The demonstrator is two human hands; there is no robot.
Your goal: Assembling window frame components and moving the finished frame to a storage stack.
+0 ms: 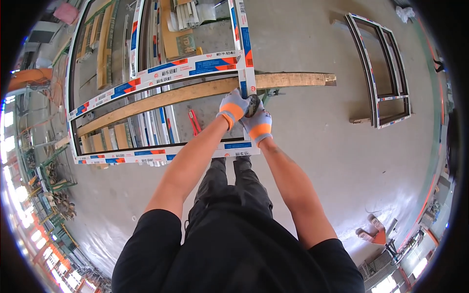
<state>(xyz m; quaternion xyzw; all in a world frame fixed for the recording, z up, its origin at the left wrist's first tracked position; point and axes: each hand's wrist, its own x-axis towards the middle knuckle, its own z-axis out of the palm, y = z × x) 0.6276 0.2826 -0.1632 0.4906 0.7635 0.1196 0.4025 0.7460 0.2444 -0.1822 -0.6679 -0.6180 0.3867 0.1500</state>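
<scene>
Both my hands wear grey gloves with orange bands and meet at the right side of a large window frame [195,65] wrapped in white, blue and red printed film. My left hand [233,106] is closed by the frame's inner edge; what its fingers hold is hidden. Just to its right, my right hand [259,124] is closed around a dark rounded object [252,106], whose kind I cannot make out. A wooden beam [295,79] runs under the frame and juts out past its right side. Left of my forearms shows a slim red tool [194,122] through the lower opening.
Long profiles and boards [107,49] lie below the frame. A second window frame [376,73] rests on supports at the far right. Racks with material [53,195] line the left side. An orange and grey object [378,232] is on the floor at lower right.
</scene>
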